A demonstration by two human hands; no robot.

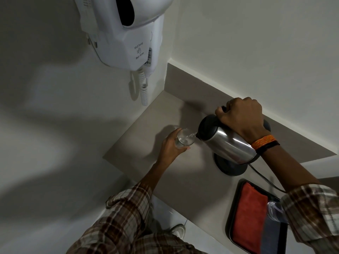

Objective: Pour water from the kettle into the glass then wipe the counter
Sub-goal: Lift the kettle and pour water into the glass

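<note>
water streams from tilted kettle into part-filled glass.

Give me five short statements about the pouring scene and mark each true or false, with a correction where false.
1. The right hand tilts the steel kettle by its handle. True.
2. The kettle sits docked on its base. False: it is lifted off and tipped, with the base left on the counter.
3. The left hand holds the glass while water runs in. True.
4. The orange cloth lies spread on the counter by the glass. False: it rests folded in a dark tray at the near right.
5. A hair dryer stands on the counter. False: it hangs on the wall.
</note>
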